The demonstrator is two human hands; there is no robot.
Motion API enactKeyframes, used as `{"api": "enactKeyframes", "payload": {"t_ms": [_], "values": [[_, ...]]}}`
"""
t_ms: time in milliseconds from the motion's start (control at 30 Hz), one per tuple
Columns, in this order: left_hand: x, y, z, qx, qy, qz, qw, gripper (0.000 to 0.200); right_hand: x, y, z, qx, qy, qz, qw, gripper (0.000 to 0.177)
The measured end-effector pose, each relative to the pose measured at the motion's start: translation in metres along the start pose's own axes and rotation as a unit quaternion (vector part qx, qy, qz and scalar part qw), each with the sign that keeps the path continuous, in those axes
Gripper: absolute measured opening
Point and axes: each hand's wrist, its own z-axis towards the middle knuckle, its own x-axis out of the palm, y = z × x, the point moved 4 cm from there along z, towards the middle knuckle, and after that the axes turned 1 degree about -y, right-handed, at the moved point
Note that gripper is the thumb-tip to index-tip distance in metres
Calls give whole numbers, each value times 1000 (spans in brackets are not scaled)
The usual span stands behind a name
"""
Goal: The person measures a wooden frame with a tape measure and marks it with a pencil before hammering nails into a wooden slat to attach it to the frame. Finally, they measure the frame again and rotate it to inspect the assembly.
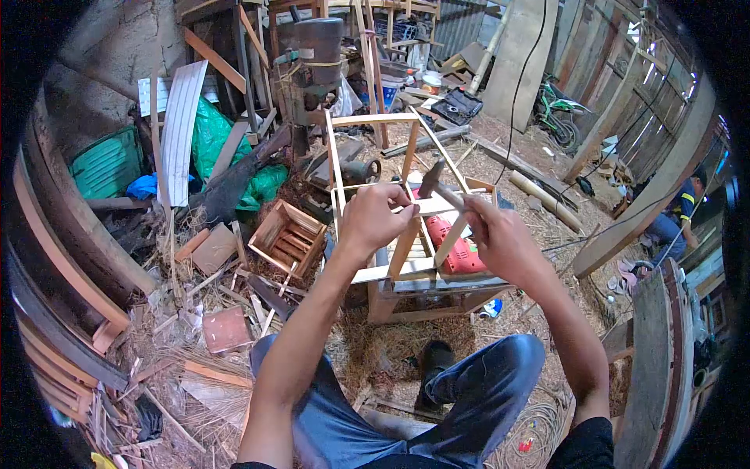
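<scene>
My right hand (504, 238) grips a hammer (432, 179) by its handle, the head raised just above the wooden frame. Close to the hammer head, my left hand (376, 220) is closed in a pinch at a pale crosspiece (437, 206) of that frame; whatever is between the fingertips is too small to make out. The light wooden frame (373, 119) has slim legs and rails and rests on a low wooden bench (422, 288). A red power tool (462, 252) lies on the bench below my right hand, partly hidden by a slat.
An open wooden box (287, 238) sits on the littered floor to the left. Farther back are an open tool case (458, 106) and a green motorbike (558, 117). A black cable (525, 86) hangs down. Another person (678, 215) crouches at the far right, beyond a post.
</scene>
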Motion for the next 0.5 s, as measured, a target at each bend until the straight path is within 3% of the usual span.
{"api": "enactKeyframes", "payload": {"t_ms": [100,333,400,500], "values": [[-7,-4,0,102,40,-25,994,23,-3,-1,2,14,-7,-1,1000,25],[-9,0,1,102,102,-23,989,27,-9,12,3,-5,-11,-8,1000,27],[-7,3,1,109,101,-14,989,27,-4,13,3,45,53,-37,997,29],[-5,6,1,91,101,-9,991,26,6,1,3,2,32,-39,999,29]]}}
